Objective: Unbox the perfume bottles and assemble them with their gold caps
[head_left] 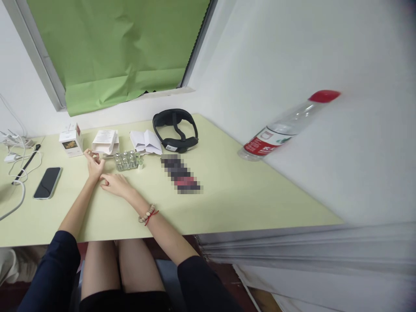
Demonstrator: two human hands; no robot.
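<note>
My left hand (94, 165) is held above the table, its fingers loosely bent and spread apart, with nothing visible in them. Against its wrist rests my right hand (115, 185), the index finger reaching to the skin and the other fingers curled in; whatever may be inside them is hidden. Just right of my left hand sits a clear tray of small glass vials (125, 160). A separate small vial (140, 163) stands at the tray's right side. Behind them are an opened white carton (105, 142) and a folded white paper piece (146, 142).
A white box with a picture (72, 142) stands at the back left. Farther left lie a phone (48, 183) and white cables (21, 149). A black headset (176, 131) and a pixelated dark object (181, 174) lie right of the vials. A red-capped plastic bottle (276, 130) stands by the wall.
</note>
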